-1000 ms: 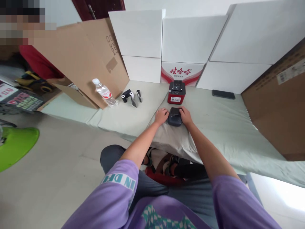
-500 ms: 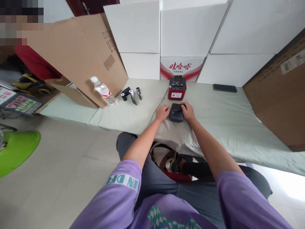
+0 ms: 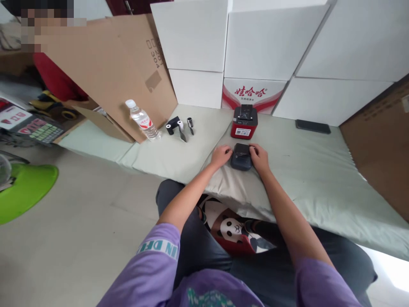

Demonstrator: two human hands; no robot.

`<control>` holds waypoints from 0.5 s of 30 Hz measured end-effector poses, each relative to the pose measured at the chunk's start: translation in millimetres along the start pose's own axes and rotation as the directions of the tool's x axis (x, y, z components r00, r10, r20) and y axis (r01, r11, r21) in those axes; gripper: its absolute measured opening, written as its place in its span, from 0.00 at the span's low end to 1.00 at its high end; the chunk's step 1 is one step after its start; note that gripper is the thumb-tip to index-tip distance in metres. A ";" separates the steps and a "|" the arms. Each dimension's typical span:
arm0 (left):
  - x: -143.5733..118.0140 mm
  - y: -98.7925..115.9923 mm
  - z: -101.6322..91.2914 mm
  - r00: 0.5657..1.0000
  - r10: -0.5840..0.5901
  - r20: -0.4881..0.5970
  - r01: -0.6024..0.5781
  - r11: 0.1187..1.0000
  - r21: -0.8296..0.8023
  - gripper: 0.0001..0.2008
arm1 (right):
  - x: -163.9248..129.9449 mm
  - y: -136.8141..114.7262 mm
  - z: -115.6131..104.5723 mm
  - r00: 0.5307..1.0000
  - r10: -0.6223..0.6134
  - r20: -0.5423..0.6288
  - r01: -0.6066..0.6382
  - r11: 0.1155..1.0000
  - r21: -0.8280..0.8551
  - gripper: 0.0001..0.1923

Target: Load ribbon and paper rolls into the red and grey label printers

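Observation:
A small dark box-shaped device (image 3: 241, 163), like a portable printer, lies on the cloth-covered table in front of me. My left hand (image 3: 221, 156) rests just left of it, fingers curled in, with a narrow gap between them and the device. On the other side, my right hand (image 3: 260, 158) has its bent fingers against the device's upper right edge; part of the grip is hidden. Directly behind stands a red and black receipt printer (image 3: 244, 127) with a dark shiny strip on top.
White boxes (image 3: 194, 38) line the back, cardboard (image 3: 128, 64) the left and a brown carton (image 3: 380, 140) the right. A water bottle (image 3: 143, 121), several small paper rolls (image 3: 176, 125) and a phone (image 3: 313, 126) lie around. A person's red sleeve (image 3: 56, 79) shows far left.
The whole view has shifted, so the table things appear farther right. My left hand sits slightly farther from the dark device; my right hand stays at its edge.

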State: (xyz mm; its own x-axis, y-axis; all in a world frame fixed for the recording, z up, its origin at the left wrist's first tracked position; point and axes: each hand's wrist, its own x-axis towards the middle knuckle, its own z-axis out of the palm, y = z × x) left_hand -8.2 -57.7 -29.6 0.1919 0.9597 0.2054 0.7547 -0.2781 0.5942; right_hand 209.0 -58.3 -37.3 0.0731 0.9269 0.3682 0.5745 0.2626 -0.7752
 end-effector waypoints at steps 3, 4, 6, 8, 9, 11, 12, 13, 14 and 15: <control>-3.0 1.3 -3.5 1.000 0.007 0.013 -0.006 0.998 -0.059 0.10 | -9.4 5.5 -4.5 0.997 0.019 0.073 -0.021 0.999 0.029 0.30; -4.4 2.3 -4.4 1.000 0.004 0.016 -0.003 0.997 -0.072 0.10 | -14.3 7.4 -6.4 0.995 0.012 0.102 -0.015 0.999 0.030 0.33; -7.3 4.4 -5.7 1.000 -0.006 0.022 0.007 0.997 -0.079 0.09 | -25.4 10.1 -10.5 0.988 -0.032 0.149 0.029 0.999 0.021 0.38; -9.2 6.2 -6.5 0.999 -0.010 0.039 0.013 0.997 -0.081 0.09 | -35.8 10.8 -14.3 0.983 -0.081 0.165 0.082 0.997 0.001 0.39; -9.8 6.7 -6.7 0.999 -0.009 0.047 0.013 0.996 -0.083 0.09 | -39.9 10.5 -15.8 0.982 -0.092 0.165 0.095 0.995 -0.012 0.39; -10.1 7.1 -6.6 0.998 -0.003 0.060 0.008 0.996 -0.083 0.09 | -45.1 8.7 -17.8 0.982 -0.094 0.163 0.101 0.994 -0.038 0.38; -10.0 7.0 -6.3 0.998 0.000 0.062 0.005 0.997 -0.081 0.09 | -46.5 7.6 -18.5 0.983 -0.093 0.159 0.102 0.994 -0.050 0.37; -9.8 6.7 -6.0 0.998 0.002 0.060 0.003 0.997 -0.080 0.09 | -47.4 6.4 -19.0 0.984 -0.094 0.153 0.104 0.993 -0.062 0.37; -9.5 6.4 -5.6 0.998 0.002 0.057 0.002 0.997 -0.081 0.10 | -48.0 5.2 -19.4 0.984 -0.097 0.148 0.109 0.991 -0.074 0.36; -9.3 6.1 -5.3 0.999 0.002 0.054 0.003 0.996 -0.085 0.10 | -48.6 4.1 -19.8 0.984 -0.102 0.144 0.115 0.990 -0.083 0.36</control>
State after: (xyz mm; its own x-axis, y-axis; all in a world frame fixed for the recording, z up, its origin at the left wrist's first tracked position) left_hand -8.7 -68.5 -23.8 0.2270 0.9600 0.1638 0.6990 -0.2777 0.6590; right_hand 224.0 -107.6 -48.2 -0.1041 0.9240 0.3680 0.6449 0.3444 -0.6823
